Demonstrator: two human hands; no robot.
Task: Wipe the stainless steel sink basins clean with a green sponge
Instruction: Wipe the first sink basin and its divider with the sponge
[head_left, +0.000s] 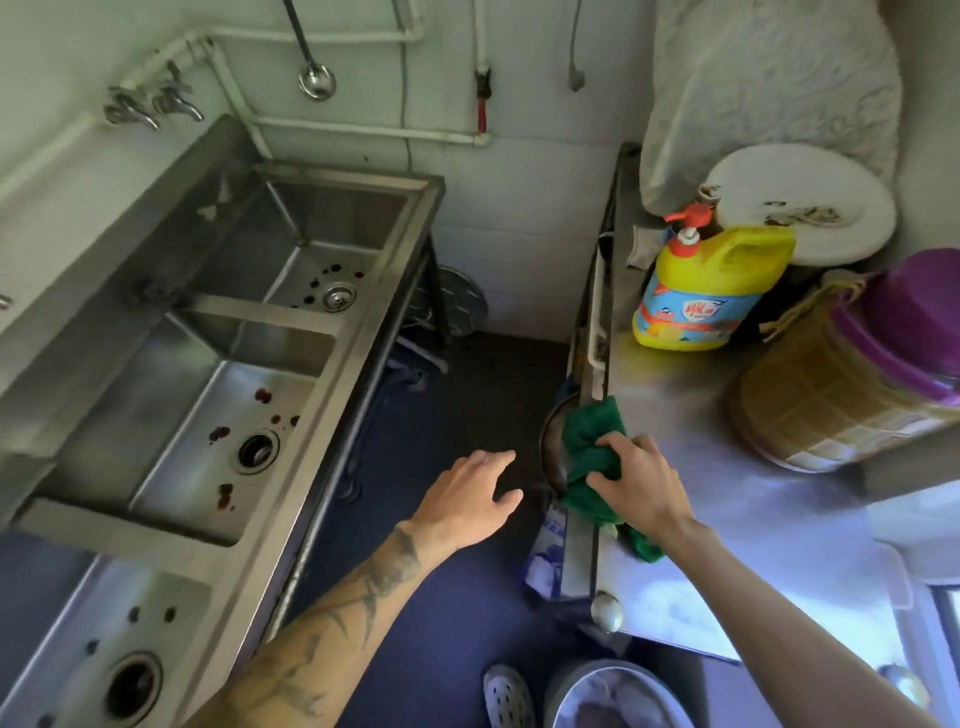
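Observation:
A stainless steel sink unit (343, 358) with three basins runs along the left wall. Dark red spots lie around the drains of the far basin (337, 296) and the middle basin (254, 449); the near basin (132, 686) has dark spots too. My right hand (641, 480) grips a crumpled green sponge (589, 457) at the left edge of the steel counter (691, 405) on the right. Over the floor between sink and counter, my left hand (475, 496) hovers with fingers spread, holding nothing.
On the counter stand a yellow detergent bottle (706, 291) with a red pump, a white plate (802, 202) and a woven basket with a purple lid (852, 379). Taps (150, 106) and a ladle (316, 80) hang on the wall. A blue floor lies between.

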